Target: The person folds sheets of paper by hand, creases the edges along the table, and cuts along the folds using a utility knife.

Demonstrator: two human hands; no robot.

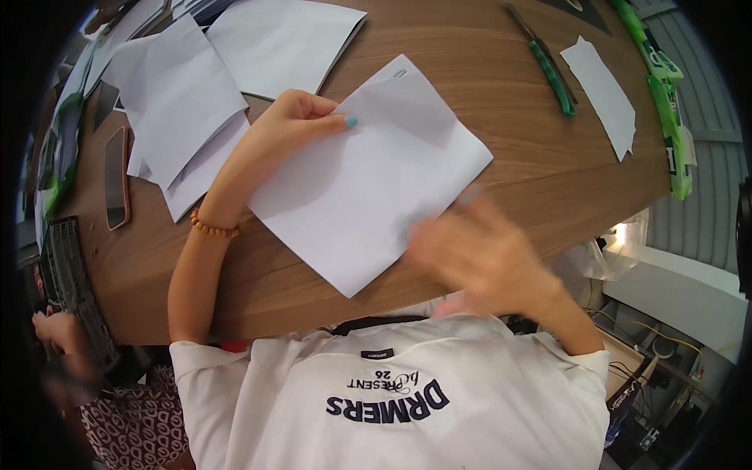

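Note:
A white sheet of paper (368, 188) lies at a slant over the brown table, with a small dark print near its far corner. My left hand (301, 117) grips its upper left edge, the thumb with a blue nail on top and the other fingers bent at the edge. Whether the paper is one layer or folded, I cannot tell. At the lower right edge of the paper is my right hand (486, 254), smeared by motion. Its fingers are too blurred to show if they touch or hold the sheet.
Loose white papers (184, 94) and a folded white sheet (286, 39) lie at the upper left, near a phone (117, 178). At the upper right are a green-handled tool (552, 78) and a torn paper strip (603, 98). Another person's hand (59, 329) shows at the left.

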